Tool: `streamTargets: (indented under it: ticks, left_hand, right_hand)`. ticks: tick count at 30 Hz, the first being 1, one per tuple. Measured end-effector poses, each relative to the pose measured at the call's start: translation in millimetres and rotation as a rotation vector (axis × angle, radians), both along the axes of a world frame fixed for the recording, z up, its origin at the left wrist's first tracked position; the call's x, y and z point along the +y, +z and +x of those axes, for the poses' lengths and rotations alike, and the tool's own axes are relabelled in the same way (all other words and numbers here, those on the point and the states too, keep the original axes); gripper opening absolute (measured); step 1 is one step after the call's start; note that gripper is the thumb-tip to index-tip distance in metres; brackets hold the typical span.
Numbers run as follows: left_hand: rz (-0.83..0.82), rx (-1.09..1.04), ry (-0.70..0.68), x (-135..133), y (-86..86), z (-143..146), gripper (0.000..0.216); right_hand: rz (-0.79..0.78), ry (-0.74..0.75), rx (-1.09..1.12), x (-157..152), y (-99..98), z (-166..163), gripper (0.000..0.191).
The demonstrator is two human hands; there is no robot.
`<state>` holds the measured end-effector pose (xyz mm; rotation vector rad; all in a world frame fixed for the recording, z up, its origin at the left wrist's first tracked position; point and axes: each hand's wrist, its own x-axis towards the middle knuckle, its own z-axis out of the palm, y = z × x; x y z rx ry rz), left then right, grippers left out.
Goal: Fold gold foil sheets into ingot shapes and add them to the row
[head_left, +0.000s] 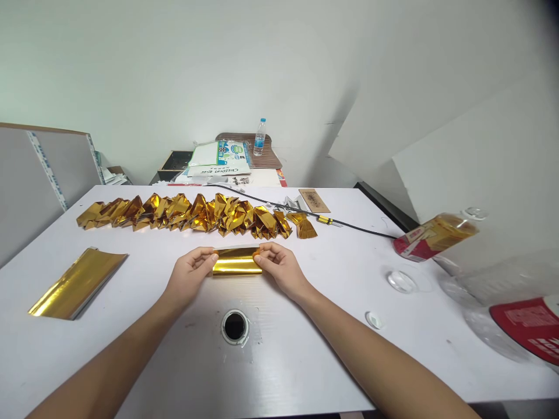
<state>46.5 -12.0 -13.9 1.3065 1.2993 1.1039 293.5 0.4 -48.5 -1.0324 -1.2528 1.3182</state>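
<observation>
A shiny gold foil sheet (pixel 237 263), apparently folded or rolled into a narrow strip, stretches between my two hands. At its left end, my left hand (pixel 191 272) pinches it between thumb and fingers. The other end is pinched the same way by my right hand (pixel 282 269). Just beyond lies a long row of folded gold foil pieces (pixel 181 214), crumpled and angular. To the left, a stack of flat gold foil sheets (pixel 81 282) rests on the white table (pixel 174 361).
A round black-centred fitting (pixel 234 327) sits near me. On the right are a tilted drink bottle (pixel 437 235), a large clear bottle (pixel 493 314), a clear lid (pixel 402 281) and a small white cap (pixel 374 319). A black cable (pixel 358 226) crosses behind, near a brown card (pixel 314 201).
</observation>
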Motion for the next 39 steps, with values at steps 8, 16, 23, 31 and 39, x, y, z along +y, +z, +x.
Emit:
streamTargets:
  ticks: [8, 16, 23, 31, 39]
  left_hand:
    - [0.003, 0.042, 0.011, 0.0, 0.4, 0.2, 0.052]
    - [-0.094, -0.089, 0.060, 2.0, -0.2, -1.0, 0.056]
    - [-0.086, -0.102, 0.054, 1.6, 2.7, 0.1, 0.053]
    - [-0.070, -0.082, 0.030, 1.0, 2.1, -0.7, 0.051]
    - [-0.051, -0.068, 0.021, 0.9, 1.4, -1.3, 0.054]
  right_hand:
    - [-0.016, 0.018, 0.018, 0.9, 3.5, 2.7, 0.045]
    - [-0.067, 0.011, 0.064, 3.7, 5.8, 3.4, 0.046]
    - [-0.069, -0.003, 0.051, 4.9, 4.4, 3.9, 0.049]
    - [-0.077, -0.004, 0.050, 5.0, 5.5, 2.5, 0.051]
    - [-0.074, 0.006, 0.054, 5.0, 4.1, 2.1, 0.049]
